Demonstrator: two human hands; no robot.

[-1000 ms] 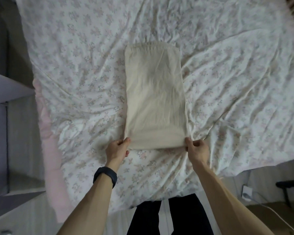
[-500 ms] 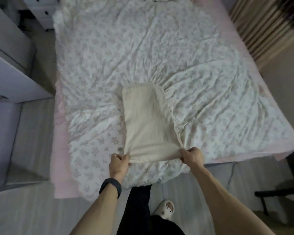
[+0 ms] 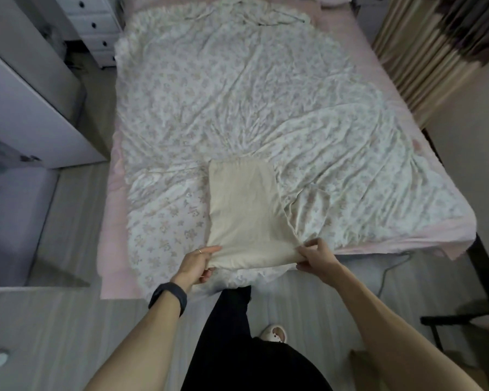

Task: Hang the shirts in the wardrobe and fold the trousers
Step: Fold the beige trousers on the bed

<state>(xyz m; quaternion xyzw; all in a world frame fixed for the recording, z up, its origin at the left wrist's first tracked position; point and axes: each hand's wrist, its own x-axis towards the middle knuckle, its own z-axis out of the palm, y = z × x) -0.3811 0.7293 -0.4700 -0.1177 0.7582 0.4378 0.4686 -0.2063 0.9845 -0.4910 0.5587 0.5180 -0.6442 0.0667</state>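
Observation:
Cream trousers [image 3: 244,210], folded into a long rectangle, lie on the floral bedsheet [image 3: 237,103] near the foot of the bed. My left hand [image 3: 196,263] pinches the near left corner of the trousers. My right hand [image 3: 315,256] pinches the near right corner. The near edge is lifted slightly off the sheet and hangs past the bed's foot edge. A light garment with thin straps [image 3: 249,12] lies at the far head of the bed.
A white wardrobe door [image 3: 31,114] stands open at left. A white chest of drawers [image 3: 96,26] is at the far left, striped curtains [image 3: 435,52] at the right. A dark chair frame [image 3: 463,317] stands near right. My legs and a slipper [image 3: 274,333] are on the grey floor.
I have stepped back from the bed, so much more of the room shows. Both hands kept their pinch and drew the trousers toward the foot edge; the sheet bunched up beside them.

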